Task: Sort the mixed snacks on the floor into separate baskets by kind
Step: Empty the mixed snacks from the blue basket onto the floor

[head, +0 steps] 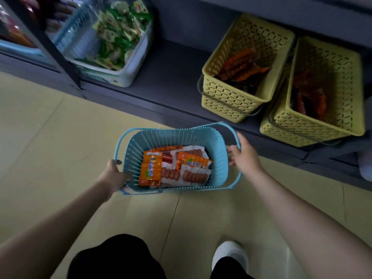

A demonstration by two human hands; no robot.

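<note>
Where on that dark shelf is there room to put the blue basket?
A bare stretch of shelf lies between the white bin of green packets and the nearer yellow basket. The right end is crowded: two yellow baskets sit side by side. Both hands, left and right, grip the blue basket.

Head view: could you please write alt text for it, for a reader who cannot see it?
A person's left hand and right hand grip a blue basket of sausage packs above a tiled floor. Two yellow baskets sit on the low shelf ahead.
</note>
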